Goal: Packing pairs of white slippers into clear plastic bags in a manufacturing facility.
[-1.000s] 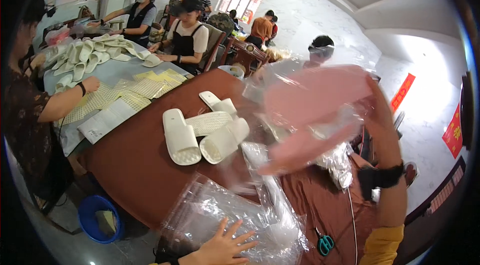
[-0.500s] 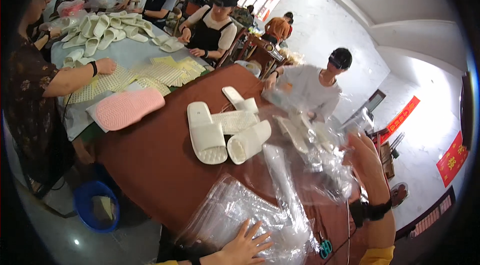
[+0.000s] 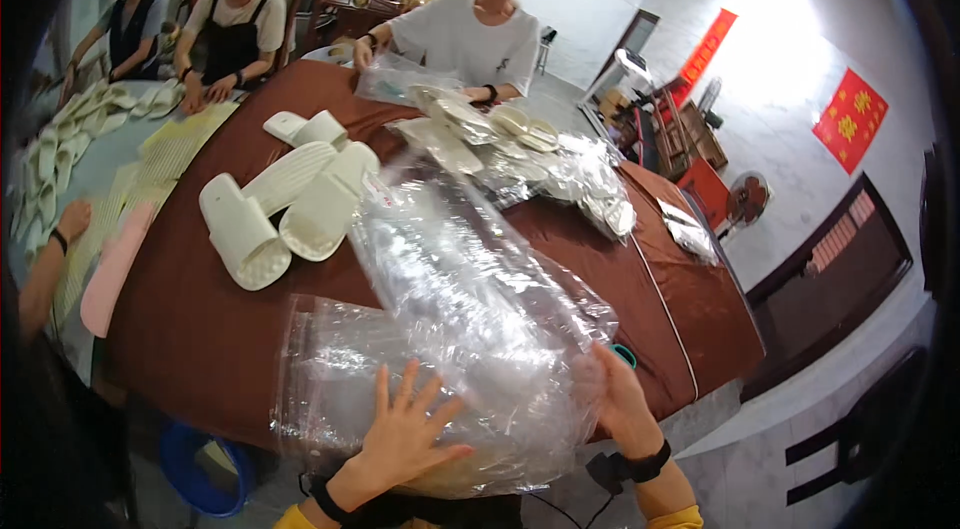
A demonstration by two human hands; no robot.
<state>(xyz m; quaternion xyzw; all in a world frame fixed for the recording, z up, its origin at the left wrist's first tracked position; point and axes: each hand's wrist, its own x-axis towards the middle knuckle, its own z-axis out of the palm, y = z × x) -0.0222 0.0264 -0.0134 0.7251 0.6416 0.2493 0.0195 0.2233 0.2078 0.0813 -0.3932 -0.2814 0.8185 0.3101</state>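
Note:
My left hand (image 3: pixel 410 434) lies with fingers spread on a stack of clear plastic bags (image 3: pixel 320 359) at the table's near edge. With its fingers closed, my right hand (image 3: pixel 618 397) grips the right edge of a long clear plastic bag (image 3: pixel 460 249). That bag stretches over the stack toward the slippers; glare hides its opening. Several white slippers lie beyond, among them a front left one (image 3: pixel 243 234) and one (image 3: pixel 325 204) partly beside the bag. Teal scissor handles (image 3: pixel 624 356) show just past my right hand.
Bagged slippers (image 3: pixel 530 159) are piled at the far side, where a person in white (image 3: pixel 455 44) handles a bag. On the left stand a pink slipper (image 3: pixel 115 269), yellow sheets (image 3: pixel 180 154) and a co-worker's arm (image 3: pixel 50 259). A blue bin (image 3: pixel 205 474) is below; a cord (image 3: pixel 665 309) crosses the brown cloth.
My right hand has come down from the raised right side to the near edge, holding the plastic bag. My left hand stays spread on the stack. The view has swung right.

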